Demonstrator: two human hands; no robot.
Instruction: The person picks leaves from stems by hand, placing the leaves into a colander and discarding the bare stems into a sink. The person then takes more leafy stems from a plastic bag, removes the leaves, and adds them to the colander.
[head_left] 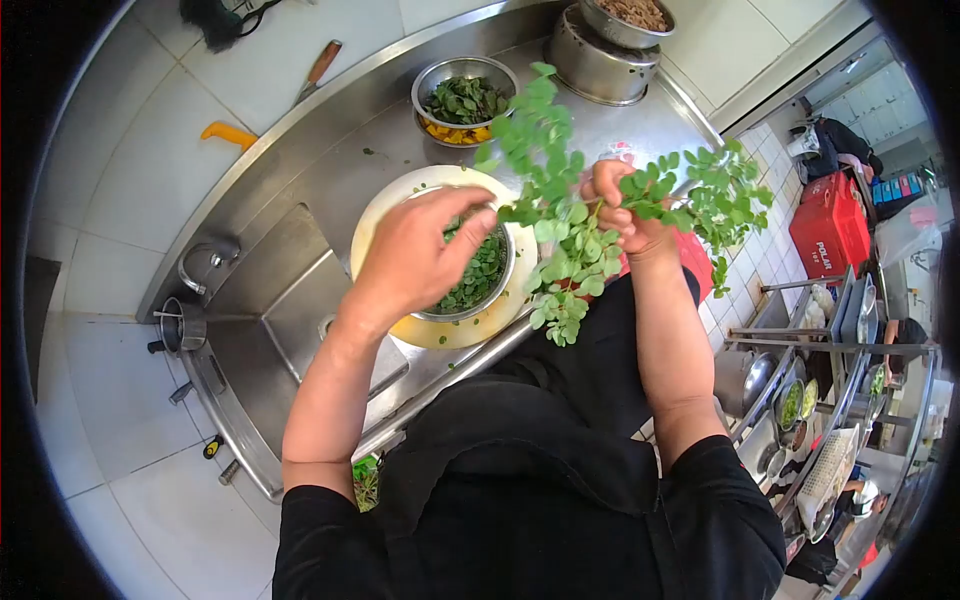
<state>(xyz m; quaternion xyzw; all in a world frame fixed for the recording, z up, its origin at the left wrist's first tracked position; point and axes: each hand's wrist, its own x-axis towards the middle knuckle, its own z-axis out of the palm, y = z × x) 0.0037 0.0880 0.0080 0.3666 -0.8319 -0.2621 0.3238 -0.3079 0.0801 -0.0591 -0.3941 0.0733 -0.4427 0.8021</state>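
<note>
My right hand point(632, 208) is closed round the thin stems of a leafy sprig point(580, 240). Its small, rounded green leaves fan out to both sides of the fist. My left hand point(425, 245) hovers above a metal bowl point(508, 275), thumb and fingertips drawn together by the sprig's left edge. Whatever those fingertips may hold is too small to make out. Loose green leaves point(478, 272) fill part of the bowl, which my left hand partly covers. Under it lies a round, yellowish-white board point(400, 190) with a few stray leaves.
A steel sink point(265, 275) with a tap point(205, 258) is at left. Behind stand a bowl of dark leaves point(465, 100) over yellow pieces and an upturned pot point(600, 70) carrying a bowl of brown food point(635, 14). A rack point(800, 345) and red box point(832, 230) are at right.
</note>
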